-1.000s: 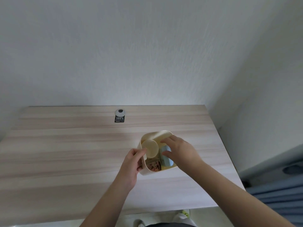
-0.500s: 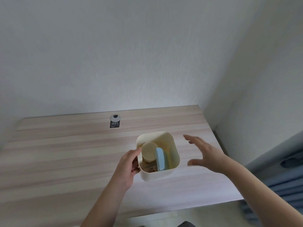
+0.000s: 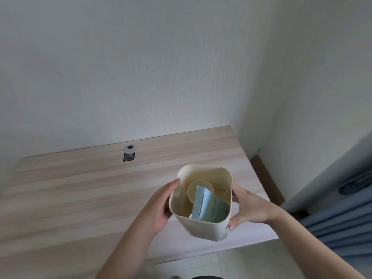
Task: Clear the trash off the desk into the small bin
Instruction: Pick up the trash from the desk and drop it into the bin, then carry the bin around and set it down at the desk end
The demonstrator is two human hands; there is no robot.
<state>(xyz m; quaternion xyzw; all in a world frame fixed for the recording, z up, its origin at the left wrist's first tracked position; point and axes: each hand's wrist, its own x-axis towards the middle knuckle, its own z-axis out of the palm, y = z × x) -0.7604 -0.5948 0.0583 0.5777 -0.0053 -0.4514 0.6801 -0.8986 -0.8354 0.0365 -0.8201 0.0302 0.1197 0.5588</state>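
Observation:
A small cream bin (image 3: pixel 203 228) is held between both hands over the right part of the wooden desk (image 3: pixel 80 198), seemingly lifted toward me. My left hand (image 3: pixel 159 206) grips its left wall and my right hand (image 3: pixel 247 208) grips its right wall. Inside the bin lie a light blue carton (image 3: pixel 207 206) standing on end and a round cream cup (image 3: pixel 196 188) behind it. What lies at the bin's bottom is hidden.
A round cable grommet with a black sticker (image 3: pixel 129 153) sits near the desk's back edge. White walls close off the back and right. A blue-grey fabric item (image 3: pixel 342 222) lies on the right beyond the desk's edge.
My right hand, open beside the bin half a second ago, has closed on the bin's right wall. The bin now looks larger and nearer, raised between both hands.

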